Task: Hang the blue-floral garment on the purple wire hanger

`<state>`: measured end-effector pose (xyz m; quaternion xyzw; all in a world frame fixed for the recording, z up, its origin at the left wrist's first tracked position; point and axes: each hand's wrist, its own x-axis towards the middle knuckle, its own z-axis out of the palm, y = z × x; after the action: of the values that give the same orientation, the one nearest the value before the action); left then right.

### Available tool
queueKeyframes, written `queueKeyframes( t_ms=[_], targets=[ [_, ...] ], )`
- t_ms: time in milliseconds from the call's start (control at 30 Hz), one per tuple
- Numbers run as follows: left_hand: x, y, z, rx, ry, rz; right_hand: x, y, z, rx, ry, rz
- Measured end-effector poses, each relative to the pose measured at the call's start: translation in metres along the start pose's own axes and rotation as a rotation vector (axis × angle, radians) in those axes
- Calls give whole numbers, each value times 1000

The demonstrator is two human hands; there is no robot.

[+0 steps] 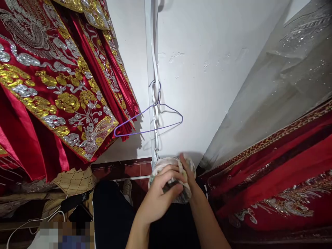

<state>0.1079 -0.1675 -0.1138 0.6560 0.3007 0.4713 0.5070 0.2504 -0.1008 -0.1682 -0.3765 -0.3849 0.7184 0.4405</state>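
Below the bottom of a white wall [197, 90], close in front of the wearer's body, a crumpled cloth bundle [171, 163] is caught between two bare hands. It is pale, with a faint darker pattern, and looks soft and rounded. The left hand [160, 196] grasps it from the near side, fingers bent across the fabric and thumb bent below them. The right hand [190, 178] lies against the bundle's right part, one digit pointing upward; its other fingers are largely out of sight, so I cannot tell how firmly it grips.

Beyond the hands, a thin purple hanger [135, 133] hangs bare by its hook from a white looped strip [155, 58] that runs down the wall — slightly tilted, its left end lower than its right. To the left hang red garments [67, 102] thick with gold and silver sequins, and under them sits a beige quilted item [75, 181] beside a white cable [18, 231]. On the right, a sheer greyish covering [249, 93] slants down toward more red, beaded fabric [275, 193]. Dark trousers [111, 211] and one pale shoe [127, 190] show below — the shoe on reddish floor tiles [145, 169].
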Motion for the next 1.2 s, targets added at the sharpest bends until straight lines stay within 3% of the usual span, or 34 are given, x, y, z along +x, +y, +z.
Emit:
queueKeyframes(
  t_ms=[100, 200, 267, 333, 400, 500, 567, 600, 733, 833, 900, 967, 1067, 1200],
  targets=[
    [-6, 19, -14, 171, 76, 44, -3, -21, 12, 42, -125, 98],
    [-3, 25, -43, 323, 213, 62, -7, -50, 25, -205, -448, 114],
    [3, 18, -61, 344, 108, 24, -11, -76, 32, -496, -752, 126],
    [8, 4, -76, 332, -109, -63, -13, -103, 37, -766, -931, 88],
    [9, -12, -89, 386, -273, -180, -8, -129, 36, -917, -849, -49],
    [1, -26, -112, 553, -263, -293, 20, -148, 27, -935, -346, -415],
    [-7, -24, -130, 668, -208, -333, 49, -144, 18, -873, 8, -657],
    [-10, -22, -140, 724, -187, -363, 65, -137, 13, -850, 102, -707],
    [-15, -13, -172, 868, 11, -394, 108, -103, -8, -854, 63, -586],
    [-6, -7, -183, 884, 246, -221, 108, -94, -23, -855, 104, -597],
    [6, 3, -186, 896, 313, -82, 96, -98, -33, -867, 156, -613],
    [22, 16, -187, 950, 300, 0, 80, -108, -41, -905, 175, -636],
    [46, 37, -187, 1039, 214, 4, 56, -124, -47, -944, 143, -674],
    [72, 55, -178, 1035, 192, 74, 38, -134, -45, -965, 105, -644]
  ],
)
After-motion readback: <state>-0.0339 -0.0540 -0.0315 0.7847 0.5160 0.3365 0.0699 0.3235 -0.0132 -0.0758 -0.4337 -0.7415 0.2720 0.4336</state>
